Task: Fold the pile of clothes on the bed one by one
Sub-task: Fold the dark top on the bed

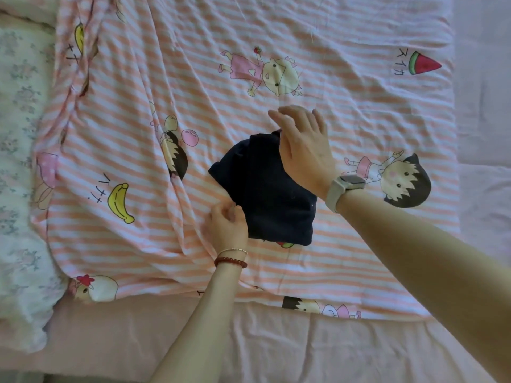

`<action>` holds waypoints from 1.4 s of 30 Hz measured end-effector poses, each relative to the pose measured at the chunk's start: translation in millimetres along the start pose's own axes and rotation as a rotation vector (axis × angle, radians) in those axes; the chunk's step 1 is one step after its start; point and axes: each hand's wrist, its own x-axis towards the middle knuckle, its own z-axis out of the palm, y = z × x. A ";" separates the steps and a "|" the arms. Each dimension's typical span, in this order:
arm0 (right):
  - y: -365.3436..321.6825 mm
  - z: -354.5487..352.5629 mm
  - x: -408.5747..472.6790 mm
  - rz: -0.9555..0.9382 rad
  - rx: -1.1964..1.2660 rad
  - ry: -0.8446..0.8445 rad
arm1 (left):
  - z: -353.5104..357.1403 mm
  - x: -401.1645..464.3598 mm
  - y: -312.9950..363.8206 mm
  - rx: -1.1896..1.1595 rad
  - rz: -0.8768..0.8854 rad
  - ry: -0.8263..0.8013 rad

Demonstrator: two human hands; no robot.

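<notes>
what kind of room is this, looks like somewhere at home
Most likely a bedroom: a striped cartoon-print sheet spread over a pink mattress, a floral quilt at the left, and a dark folded garment under both hands.

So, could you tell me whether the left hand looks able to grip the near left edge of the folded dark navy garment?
Probably yes: the left hand already sits at that edge of the folded dark navy garment, with nothing between them.

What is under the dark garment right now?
The striped sheet lies under the dark garment. A red-green print peeks out at its near edge; the rest is covered.
</notes>
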 end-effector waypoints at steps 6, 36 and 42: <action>11.5 23.5 -42.1 -0.092 -0.138 -0.450 | 0.8 17.9 16.1 -0.284 -0.099 -0.095; 6.9 3.8 -77.4 0.997 1.023 -0.083 | 31.0 40.3 48.0 -0.092 0.233 -0.364; -6.3 -17.9 -145.1 1.058 0.767 0.125 | 1.2 60.8 59.6 0.247 0.307 -0.797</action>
